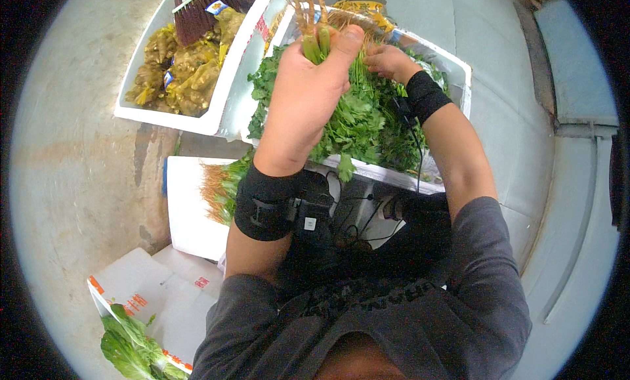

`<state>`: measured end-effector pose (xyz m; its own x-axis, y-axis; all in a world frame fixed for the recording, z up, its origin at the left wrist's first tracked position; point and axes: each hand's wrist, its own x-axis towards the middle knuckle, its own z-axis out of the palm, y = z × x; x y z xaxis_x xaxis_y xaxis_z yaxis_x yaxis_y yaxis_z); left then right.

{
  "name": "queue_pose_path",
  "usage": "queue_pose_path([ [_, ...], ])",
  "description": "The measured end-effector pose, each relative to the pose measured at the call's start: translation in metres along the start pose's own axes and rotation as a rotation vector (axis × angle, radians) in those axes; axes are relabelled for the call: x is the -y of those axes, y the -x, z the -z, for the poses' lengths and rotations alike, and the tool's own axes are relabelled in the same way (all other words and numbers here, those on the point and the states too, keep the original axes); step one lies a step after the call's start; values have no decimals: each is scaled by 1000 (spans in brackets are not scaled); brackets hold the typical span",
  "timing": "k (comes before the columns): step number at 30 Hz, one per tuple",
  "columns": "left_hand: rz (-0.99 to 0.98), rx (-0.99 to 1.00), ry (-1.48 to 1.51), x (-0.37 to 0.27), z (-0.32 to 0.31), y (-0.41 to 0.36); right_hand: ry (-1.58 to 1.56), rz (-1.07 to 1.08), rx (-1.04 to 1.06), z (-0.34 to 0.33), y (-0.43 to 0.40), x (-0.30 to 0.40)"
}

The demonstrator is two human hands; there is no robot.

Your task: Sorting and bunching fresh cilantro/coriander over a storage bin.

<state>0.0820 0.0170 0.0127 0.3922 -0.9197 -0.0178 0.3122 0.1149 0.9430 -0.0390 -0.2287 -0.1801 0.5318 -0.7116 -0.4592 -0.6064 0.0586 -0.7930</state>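
My left hand (307,97) is closed around a few thick pale-green stems (311,46), whose tan roots point up past the fingers. To its right, my right hand (391,64) has its fingers bent at the thin roots and stalks of leafy greens; whether it grips any is unclear. Both hands are over a white foam box (376,173) filled with leafy herbs (364,121) that look like coriander. One sprig hangs over the box's near rim. Each wrist wears a black band.
A second foam box (167,124) at upper left holds ginger (194,75) in yellow net bags, with a dark-bristled broom head (197,23) on top. Rooted greens (221,193) lie on white foam (187,222) at left. Green leaves (128,340) sit by foam sheets (167,286) below. Cables hang near my lap.
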Motion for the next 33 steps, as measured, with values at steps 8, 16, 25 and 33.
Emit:
queue_pose_path([
  [8,-43,-31,9,-12,-13,11,303,90,-95,-5,-65,-28],
  [16,-133,-60,83,-20,-6,33,-100,-34,97,-6,-50,-3],
  [25,-78,-79,137,-36,-21,48,210,572,138,65,-45,-21],
  [33,-141,-67,118,-32,-10,52,-77,163,-72,43,65,62],
])
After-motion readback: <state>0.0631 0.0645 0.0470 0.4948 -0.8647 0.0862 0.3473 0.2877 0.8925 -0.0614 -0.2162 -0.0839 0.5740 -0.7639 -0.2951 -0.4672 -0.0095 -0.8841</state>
